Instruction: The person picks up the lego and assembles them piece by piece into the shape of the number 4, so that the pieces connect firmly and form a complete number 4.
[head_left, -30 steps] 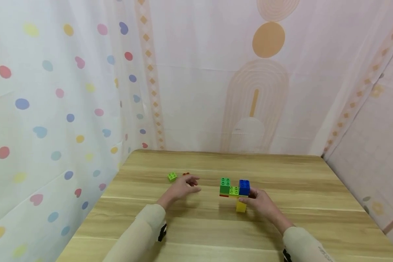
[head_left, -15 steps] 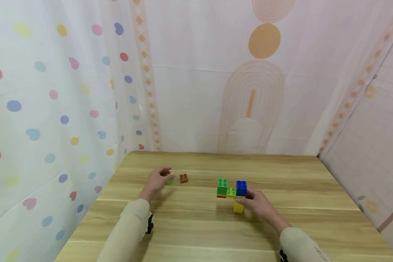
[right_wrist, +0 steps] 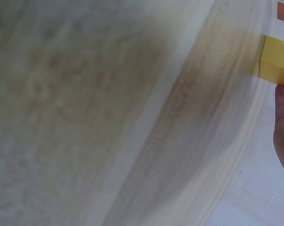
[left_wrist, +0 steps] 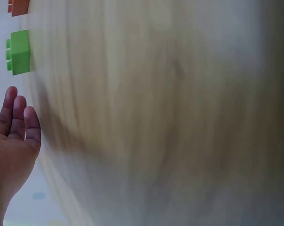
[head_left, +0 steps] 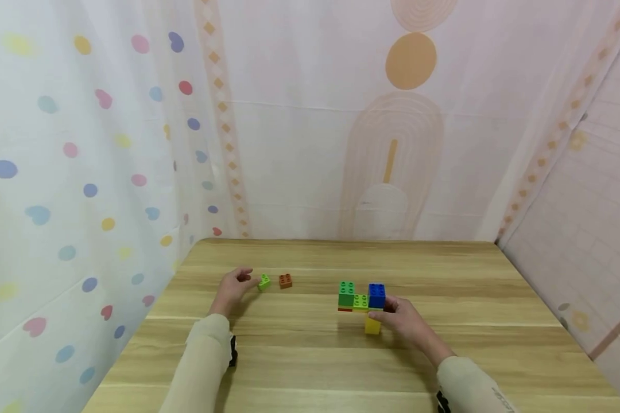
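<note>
On the right of the head view my right hand [head_left: 406,320] grips a toy brick assembly [head_left: 372,323] at its right end, thumb in front. A yellow brick [right_wrist: 275,61] forms its base, standing on the table. A lime brick [head_left: 360,302] lies between a green brick [head_left: 347,293] and a blue brick [head_left: 376,295] on top; a little red shows under the green one. My left hand [head_left: 232,288] is beside a loose lime brick [left_wrist: 20,52], its fingers loosely extended. In the left wrist view a small gap separates the visible fingers from that brick.
An orange-brown brick [head_left: 286,281] lies on the table just right of the loose lime brick. The wooden table [head_left: 299,367] ends at the back against a patterned curtain [head_left: 299,172]. A dotted curtain [head_left: 82,229] hangs along the left side.
My left hand has moved left, past the orange-brown brick, to the left side of the loose lime brick, uncovering both. My right hand keeps its hold on the assembly; the head view has shifted slightly.
</note>
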Demonstrator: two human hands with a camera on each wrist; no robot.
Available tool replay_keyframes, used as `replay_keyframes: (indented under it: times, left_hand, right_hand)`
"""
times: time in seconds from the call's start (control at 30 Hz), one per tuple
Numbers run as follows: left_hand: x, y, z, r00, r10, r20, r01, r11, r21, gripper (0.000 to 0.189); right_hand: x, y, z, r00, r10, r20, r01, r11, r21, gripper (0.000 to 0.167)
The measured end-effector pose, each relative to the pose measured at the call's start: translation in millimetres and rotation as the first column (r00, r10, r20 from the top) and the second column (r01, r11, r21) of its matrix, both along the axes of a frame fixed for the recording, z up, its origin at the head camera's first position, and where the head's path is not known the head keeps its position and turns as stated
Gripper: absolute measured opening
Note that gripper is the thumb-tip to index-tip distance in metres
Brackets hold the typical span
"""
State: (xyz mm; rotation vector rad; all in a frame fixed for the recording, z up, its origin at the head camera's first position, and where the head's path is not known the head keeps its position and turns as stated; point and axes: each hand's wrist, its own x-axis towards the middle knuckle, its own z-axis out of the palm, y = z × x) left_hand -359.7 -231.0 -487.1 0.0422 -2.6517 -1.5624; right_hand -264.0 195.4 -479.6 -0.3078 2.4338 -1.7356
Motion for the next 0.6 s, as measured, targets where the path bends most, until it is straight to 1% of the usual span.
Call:
replay_keyframes:
  times: [0.07,0.2,0.37,0.47,0.6]
  left_hand:
    - [-0.1,-0.1,-2.8,1.0,0.005,0.012,-0.005,1.0,0.005,0.054]
    - [-1.8,-1.2,-7.3,1.0,0.004,0.02,-0.004,1.0,-0.017,0.055]
    - [-5.3,1.7,-7.5,0.999,-0.028,0.034,0.03,0.998,-0.057,0.053]
    - [-6.5,6.1,-7.2,0.999,-0.031,0.044,0.035,0.996,-0.078,0.053]
    - [-10.3,10.7,-8.3,0.999,-0.024,0.041,0.028,0.994,-0.101,0.052]
  right_hand:
    - [-0.3,-1,-0.8,1.0,0.014,-0.001,-0.014,1.0,-0.001,0.043]
    - [-1.1,-3,-2.0,1.0,0.02,0.006,-0.02,1.0,-0.005,0.043]
    - [-0.3,-3,0.1,1.0,-0.012,0.003,0.012,1.0,-0.004,0.042]
    - [0.7,-2,1.3,1.0,-0.022,-0.002,0.022,1.0,0.006,0.041]
    - [1.4,0,1.8,1.0,-0.028,-0.004,0.028,1.0,0.003,0.04]
